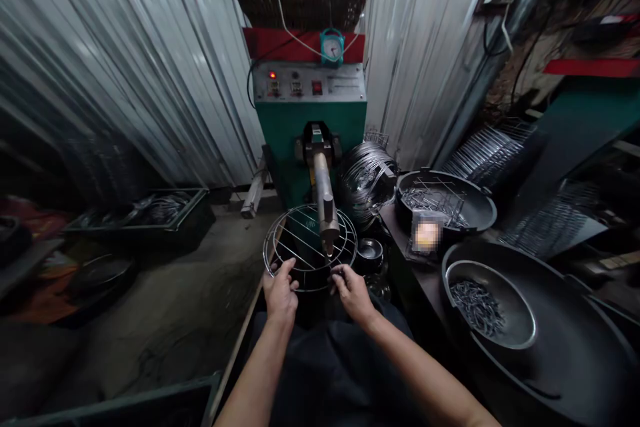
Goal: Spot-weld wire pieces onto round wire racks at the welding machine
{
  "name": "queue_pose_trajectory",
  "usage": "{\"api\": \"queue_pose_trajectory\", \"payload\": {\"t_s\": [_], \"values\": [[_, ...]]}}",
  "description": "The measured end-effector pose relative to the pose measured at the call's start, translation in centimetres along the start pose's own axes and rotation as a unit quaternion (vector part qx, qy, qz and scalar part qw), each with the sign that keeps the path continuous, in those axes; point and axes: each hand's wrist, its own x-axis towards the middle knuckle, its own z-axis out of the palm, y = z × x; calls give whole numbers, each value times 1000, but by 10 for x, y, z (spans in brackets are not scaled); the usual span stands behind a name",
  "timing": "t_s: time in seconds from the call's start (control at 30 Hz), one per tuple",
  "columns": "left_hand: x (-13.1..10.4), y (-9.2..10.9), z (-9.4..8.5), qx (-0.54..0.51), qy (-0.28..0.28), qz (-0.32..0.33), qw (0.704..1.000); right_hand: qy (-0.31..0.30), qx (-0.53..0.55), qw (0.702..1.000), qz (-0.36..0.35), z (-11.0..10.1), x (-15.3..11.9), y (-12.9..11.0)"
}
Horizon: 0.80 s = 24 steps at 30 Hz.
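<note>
A round wire rack (300, 221) with parallel bars lies under the tip of a green machine's metal arm (324, 190). My left hand (281, 290) grips the near left part of its rim, thumb on top and fingers curled. At the near right edge of the rack, my right hand (350, 287) is closed in a pinch, close to the pointed tip (329, 250). What sits between those right fingers is too small to make out.
The machine's control panel (340, 85) has a red light. Wire rings (367, 177) are stacked behind the rack. On the right are a dark pan (480, 203) of wire pieces and a bowl (523, 323) of small metal parts inside a large pan (580, 353). A crate (200, 203) stands left.
</note>
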Motion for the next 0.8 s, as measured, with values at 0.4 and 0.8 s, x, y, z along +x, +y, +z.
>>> {"api": "queue_pose_trajectory", "payload": {"t_s": [0.4, 0.8], "values": [[1, -5, 7, 18, 4, -3, 1000, -6, 39, 999, 16, -5, 9, -2], [15, -10, 14, 9, 19, -36, 999, -4, 39, 999, 13, -7, 23, 0]]}}
